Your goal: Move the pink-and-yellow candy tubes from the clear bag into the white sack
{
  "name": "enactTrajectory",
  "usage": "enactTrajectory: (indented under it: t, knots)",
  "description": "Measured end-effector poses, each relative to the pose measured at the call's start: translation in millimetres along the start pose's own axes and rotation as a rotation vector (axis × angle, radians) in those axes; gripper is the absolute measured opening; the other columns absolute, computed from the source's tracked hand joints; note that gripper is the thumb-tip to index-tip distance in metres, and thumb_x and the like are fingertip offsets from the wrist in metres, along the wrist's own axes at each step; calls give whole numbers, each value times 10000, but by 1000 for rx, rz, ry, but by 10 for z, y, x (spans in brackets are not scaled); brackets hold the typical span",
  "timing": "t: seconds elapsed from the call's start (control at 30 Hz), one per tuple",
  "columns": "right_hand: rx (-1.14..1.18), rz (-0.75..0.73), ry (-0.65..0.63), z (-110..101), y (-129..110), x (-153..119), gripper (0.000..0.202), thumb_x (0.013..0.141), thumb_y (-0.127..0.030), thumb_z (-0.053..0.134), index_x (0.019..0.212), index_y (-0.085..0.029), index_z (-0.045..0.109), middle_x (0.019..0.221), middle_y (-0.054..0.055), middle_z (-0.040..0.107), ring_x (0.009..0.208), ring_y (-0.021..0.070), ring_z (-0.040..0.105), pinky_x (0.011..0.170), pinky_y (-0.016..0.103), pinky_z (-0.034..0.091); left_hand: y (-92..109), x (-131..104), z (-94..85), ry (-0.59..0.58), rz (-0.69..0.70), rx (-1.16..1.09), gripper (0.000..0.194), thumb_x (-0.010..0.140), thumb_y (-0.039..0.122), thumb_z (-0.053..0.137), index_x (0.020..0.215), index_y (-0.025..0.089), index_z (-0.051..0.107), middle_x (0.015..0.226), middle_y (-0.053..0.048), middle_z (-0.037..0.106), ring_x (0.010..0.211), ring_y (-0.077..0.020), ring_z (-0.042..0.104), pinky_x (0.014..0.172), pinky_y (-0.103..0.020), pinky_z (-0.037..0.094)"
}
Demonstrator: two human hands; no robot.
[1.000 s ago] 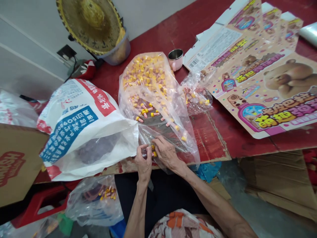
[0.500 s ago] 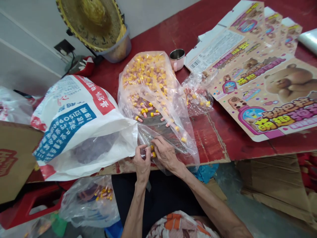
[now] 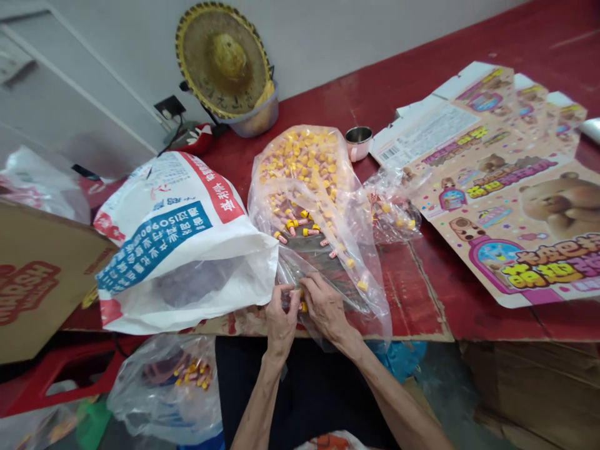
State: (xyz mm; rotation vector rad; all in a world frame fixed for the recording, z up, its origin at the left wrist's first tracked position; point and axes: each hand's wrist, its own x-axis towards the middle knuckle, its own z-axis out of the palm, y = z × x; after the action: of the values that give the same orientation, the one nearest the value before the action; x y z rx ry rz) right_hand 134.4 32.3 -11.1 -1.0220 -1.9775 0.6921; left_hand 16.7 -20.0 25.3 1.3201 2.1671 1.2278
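Note:
Both of my hands meet at the table's front edge, over the mouth of a clear plastic bag (image 3: pixel 375 275). That bag is filled with small pink tubes with yellow caps (image 3: pixel 309 159), some lying loose near its opening. My left hand (image 3: pixel 281 315) is closed, thumb and index finger pinched at a small yellow-capped tube (image 3: pixel 303 307). My right hand (image 3: pixel 324 307) has its fingers curled over the same spot, its fingertips close to the left ones. What lies under the right fingers is mostly hidden. Left of the hands, a white printed sack (image 3: pixel 225 250) gapes toward me.
Flat printed bear cartons (image 3: pixel 510 206) overlap at the right. A pink metal cup (image 3: pixel 359 145) and a smaller clear bag (image 3: pixel 394 206) stand behind. A cardboard box (image 3: pixel 42 281) is at left; a bag of tubes (image 3: pixel 164 381) hangs below the table edge. A straw hat (image 3: pixel 225 56) leans at the back.
The camera view has tilted, so the scene sits lower and further right. My hands stay together at the bag's mouth, with the left fingers still pinched.

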Motion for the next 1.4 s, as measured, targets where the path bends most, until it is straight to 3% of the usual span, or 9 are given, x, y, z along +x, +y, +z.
enactTrajectory:
  t: [0.27,0.47,0.73,1.07,1.4]
  knots:
    - [-25,-38,6,17,30,5,284,1025,-78,414,1118,-204,651,1087,78,701,909,210,706,746,295,558,24,17,-56,-102,37,-49,342,950,542,608,965,215,709,789,-40,721,690,-186,703,653,-285,592]
    - [-31,-38,1,38,66,-3,257,1040,-105,433,1128,-209,651,1101,78,700,924,203,705,755,286,557,0,-65,-108,-50,139,40,348,1003,537,587,1010,216,722,919,-66,757,784,-195,733,704,-287,600]
    - [3,-43,17,40,61,-2,267,1025,-79,430,1105,-204,653,1114,76,700,907,197,695,750,276,528,-117,-20,-33,-53,267,195,284,1052,443,508,1005,222,680,893,-51,728,773,-177,722,684,-262,564]
    - [9,-46,18,29,61,14,267,1012,-76,428,1084,-210,648,1086,69,698,879,191,689,737,273,521,-110,-9,-43,-92,152,122,273,1005,449,531,1018,224,686,870,-39,717,754,-179,716,692,-275,580]
    - [-14,-78,43,39,69,14,282,1003,-67,416,1080,-208,647,1077,68,703,863,187,696,727,270,528,-114,14,-26,-60,132,57,300,976,491,555,992,224,691,824,-38,711,727,-182,718,652,-273,590]
